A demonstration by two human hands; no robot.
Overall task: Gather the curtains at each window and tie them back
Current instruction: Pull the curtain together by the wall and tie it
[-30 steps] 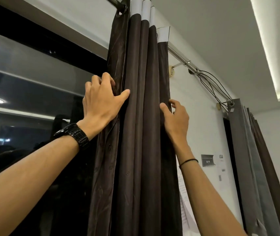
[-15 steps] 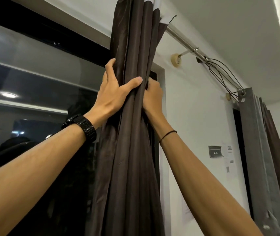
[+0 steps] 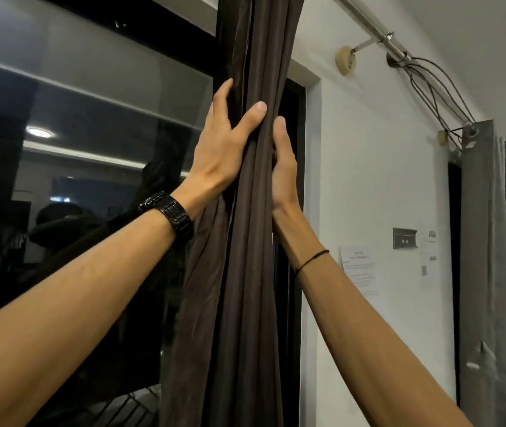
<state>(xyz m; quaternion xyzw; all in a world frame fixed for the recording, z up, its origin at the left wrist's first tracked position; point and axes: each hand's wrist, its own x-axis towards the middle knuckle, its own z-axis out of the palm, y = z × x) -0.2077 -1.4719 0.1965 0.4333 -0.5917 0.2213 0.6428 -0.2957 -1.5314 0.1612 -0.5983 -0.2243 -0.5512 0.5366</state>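
Curtain (image 3: 245,272) bunched into a tight column at the right edge of the window (image 3: 91,97).
Left hand (image 3: 224,152) wraps the dark folds, thumb across the front; right hand (image 3: 282,171) grips them from the opposite side.

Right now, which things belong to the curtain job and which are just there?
Job: brown curtain, gripped by left hand and right hand; grey curtain at the next window.
Just there: watch, cables on the rod, wall notice.
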